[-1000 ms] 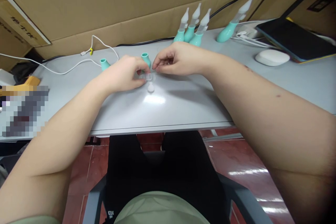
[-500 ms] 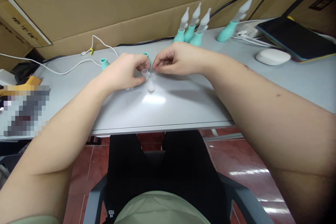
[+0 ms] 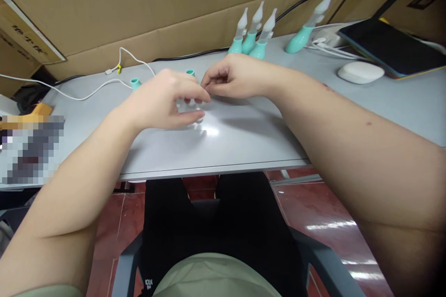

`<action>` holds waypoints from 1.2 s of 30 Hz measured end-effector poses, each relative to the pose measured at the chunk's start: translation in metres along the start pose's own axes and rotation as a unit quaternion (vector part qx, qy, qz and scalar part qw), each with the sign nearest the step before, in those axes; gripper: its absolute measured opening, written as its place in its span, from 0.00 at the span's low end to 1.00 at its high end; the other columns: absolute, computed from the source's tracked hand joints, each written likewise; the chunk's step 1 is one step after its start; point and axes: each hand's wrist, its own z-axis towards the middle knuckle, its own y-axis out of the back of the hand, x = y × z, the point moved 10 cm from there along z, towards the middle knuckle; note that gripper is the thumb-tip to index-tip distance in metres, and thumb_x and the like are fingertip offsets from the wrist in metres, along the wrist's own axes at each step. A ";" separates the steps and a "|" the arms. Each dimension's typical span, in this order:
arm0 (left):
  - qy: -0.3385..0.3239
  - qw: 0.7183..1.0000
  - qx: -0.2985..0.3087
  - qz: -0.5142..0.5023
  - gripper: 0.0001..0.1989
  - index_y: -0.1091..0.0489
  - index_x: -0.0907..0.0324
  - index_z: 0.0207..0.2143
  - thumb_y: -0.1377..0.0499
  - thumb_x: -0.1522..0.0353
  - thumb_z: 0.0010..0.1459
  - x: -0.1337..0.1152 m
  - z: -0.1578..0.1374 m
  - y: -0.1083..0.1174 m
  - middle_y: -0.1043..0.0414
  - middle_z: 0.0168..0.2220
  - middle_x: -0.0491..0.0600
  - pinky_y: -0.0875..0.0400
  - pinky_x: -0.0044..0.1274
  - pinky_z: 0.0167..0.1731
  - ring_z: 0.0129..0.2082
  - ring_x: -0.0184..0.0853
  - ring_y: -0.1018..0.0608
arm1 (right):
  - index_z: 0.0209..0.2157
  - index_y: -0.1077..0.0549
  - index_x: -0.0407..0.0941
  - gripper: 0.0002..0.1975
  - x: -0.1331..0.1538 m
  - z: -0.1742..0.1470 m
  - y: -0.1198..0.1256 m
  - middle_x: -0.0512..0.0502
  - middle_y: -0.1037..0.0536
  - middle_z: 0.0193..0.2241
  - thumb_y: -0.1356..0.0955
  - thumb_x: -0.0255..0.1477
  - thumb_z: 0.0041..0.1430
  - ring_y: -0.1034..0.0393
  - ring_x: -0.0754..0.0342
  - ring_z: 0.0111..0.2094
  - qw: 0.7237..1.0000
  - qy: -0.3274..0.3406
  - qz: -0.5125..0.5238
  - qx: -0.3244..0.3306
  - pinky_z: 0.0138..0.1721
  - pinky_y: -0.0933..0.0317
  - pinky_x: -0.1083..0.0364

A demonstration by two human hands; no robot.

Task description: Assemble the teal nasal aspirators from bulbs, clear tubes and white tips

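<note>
My left hand (image 3: 167, 102) hovers low over the table, thumb and index finger apart, and I see nothing held between them. A small clear plastic part (image 3: 200, 120) shows just past the thumb tip; the other clear parts are mostly covered by the fingers. My right hand (image 3: 235, 76) is curled, thumb and index tips together near the left index fingertip. Whatever they pinch, if anything, is hidden. Behind the hands stands an open-topped teal bulb (image 3: 190, 73), and another teal bulb (image 3: 135, 84) is partly behind my left wrist.
Several assembled nasal aspirators (image 3: 259, 48), teal with white tips, stand behind my right hand; a separate aspirator (image 3: 298, 41) tilts farther right. A white rounded case (image 3: 361, 72) and a dark tablet-like slab (image 3: 386, 48) lie at right. A white cable (image 3: 83, 98) crosses the left side.
My left hand has shifted right and its index finger has stretched out, now covering the clear cup-shaped part seen before. My right hand has stayed nearly in place.
</note>
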 end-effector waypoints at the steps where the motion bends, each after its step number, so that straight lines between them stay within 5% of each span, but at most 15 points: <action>1: 0.009 0.999 0.030 -0.009 0.13 0.06 0.48 0.49 0.30 0.60 0.69 0.002 0.000 -0.008 0.07 0.45 0.50 0.13 0.38 0.49 0.42 0.45 0.09 | 0.42 0.10 0.49 0.07 0.001 0.000 0.000 0.44 0.10 0.39 0.20 0.37 0.69 0.23 0.43 0.43 1.000 -0.003 -0.004 0.002 0.51 0.33 0.44; 5: 0.052 0.996 0.071 -0.022 0.07 0.09 0.49 0.42 0.30 0.65 0.69 0.017 0.000 -0.025 0.07 0.48 0.49 0.12 0.39 0.52 0.42 0.44 0.09 | 0.43 0.10 0.48 0.05 0.004 -0.001 0.001 0.43 0.09 0.41 0.22 0.30 0.66 0.22 0.43 0.43 1.000 -0.009 -0.002 0.000 0.51 0.32 0.44; 9: 0.061 0.996 0.052 -0.044 0.06 0.09 0.51 0.42 0.29 0.64 0.72 0.023 -0.001 -0.017 0.08 0.45 0.51 0.11 0.39 0.53 0.42 0.44 0.08 | 0.44 0.10 0.48 0.08 0.006 -0.001 -0.001 0.44 0.10 0.38 0.20 0.31 0.63 0.22 0.44 0.41 0.999 0.004 0.051 0.011 0.49 0.30 0.44; 16: 0.159 0.975 -0.144 -0.052 0.21 0.12 0.49 0.60 0.31 0.45 0.84 0.045 -0.008 0.032 0.07 0.51 0.51 0.10 0.48 0.64 0.60 0.49 0.11 | 0.53 0.09 0.56 0.22 0.022 -0.001 0.000 0.43 0.05 0.54 0.12 0.50 0.63 0.11 0.35 0.53 0.975 0.040 0.211 -0.049 0.54 0.16 0.40; 21: 0.193 0.961 -0.181 -0.080 0.17 0.12 0.50 0.55 0.26 0.48 0.80 0.056 -0.005 0.030 0.06 0.54 0.52 0.08 0.48 0.64 0.59 0.50 0.08 | 0.53 0.10 0.56 0.26 0.028 -0.005 0.005 0.44 0.06 0.49 0.11 0.56 0.64 0.12 0.36 0.54 0.966 0.038 0.220 -0.132 0.59 0.16 0.37; 27: 0.196 0.962 -0.168 -0.092 0.15 0.08 0.53 0.48 0.27 0.53 0.77 0.052 -0.005 0.027 0.03 0.52 0.53 0.07 0.44 0.59 0.52 0.50 0.05 | 0.62 0.13 0.59 0.32 0.027 -0.003 0.001 0.43 0.06 0.49 0.13 0.61 0.67 0.13 0.31 0.59 0.976 0.037 0.172 -0.127 0.62 0.19 0.35; 31: 0.206 0.968 -0.139 -0.033 0.18 0.09 0.55 0.46 0.33 0.54 0.80 0.052 -0.008 0.026 0.04 0.44 0.51 0.12 0.40 0.48 0.44 0.46 0.07 | 0.51 0.12 0.55 0.24 0.028 -0.002 0.007 0.40 0.05 0.52 0.15 0.58 0.71 0.14 0.31 0.61 0.972 0.063 0.163 -0.158 0.64 0.20 0.34; 36: 0.219 0.966 -0.137 0.009 0.15 0.18 0.54 0.38 0.34 0.57 0.79 0.053 -0.007 0.026 0.07 0.40 0.51 0.15 0.39 0.46 0.42 0.44 0.09 | 0.46 0.14 0.54 0.22 0.019 0.004 0.002 0.41 0.04 0.55 0.17 0.57 0.75 0.15 0.33 0.63 0.973 0.036 0.126 -0.190 0.64 0.19 0.37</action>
